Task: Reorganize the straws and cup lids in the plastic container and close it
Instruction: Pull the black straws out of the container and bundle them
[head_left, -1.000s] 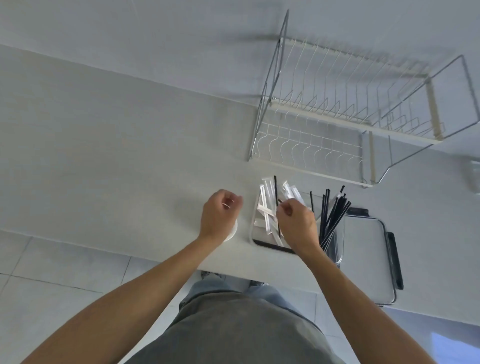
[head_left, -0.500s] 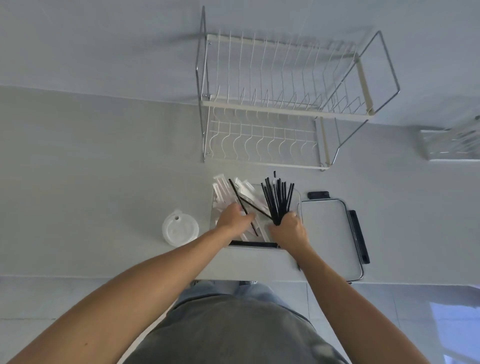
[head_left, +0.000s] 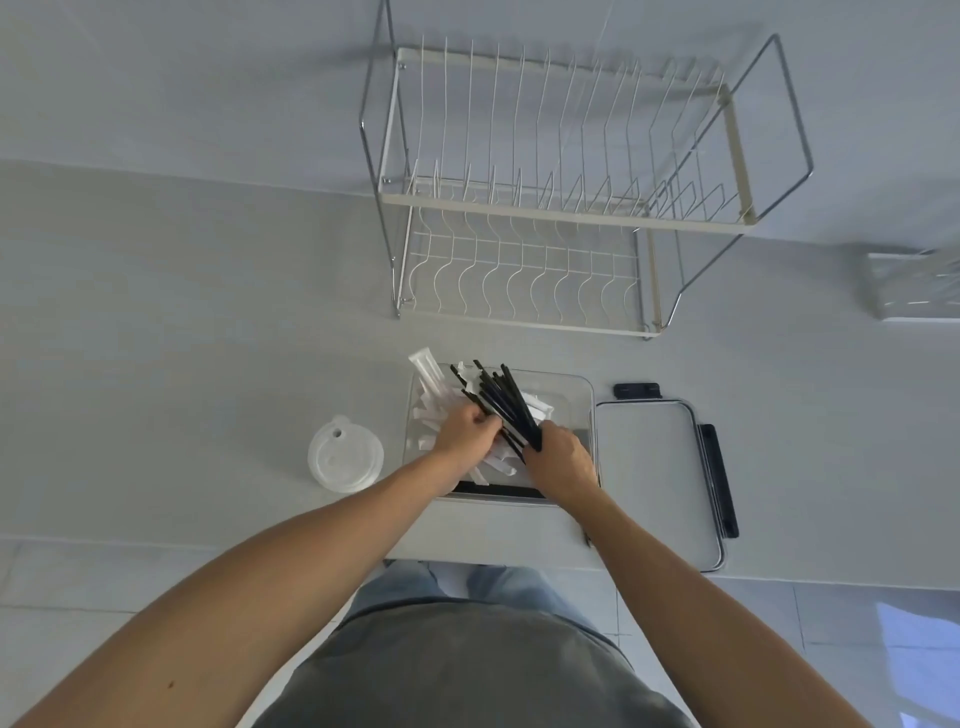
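Both hands (head_left: 467, 434) grip thin black straws (head_left: 501, 397) over clear container (head_left: 584, 400).

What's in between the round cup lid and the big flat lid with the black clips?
The clear plastic container sits between the cup lid and container lid, with straws and both hands inside, seen from the head camera.

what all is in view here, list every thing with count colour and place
plastic container: one, clear, counter edge, open
black straws: a bunch, black, over the container
wrapped straws: several, white, in the container's left part
cup lid: one, translucent white, counter left of the container
container lid: one, clear with black clips, right of the container
dish rack: one, white and chrome, against the wall
tray: one, clear, far right, blurred
left hand: one, grip on black straws
right hand: one, grip on black straws
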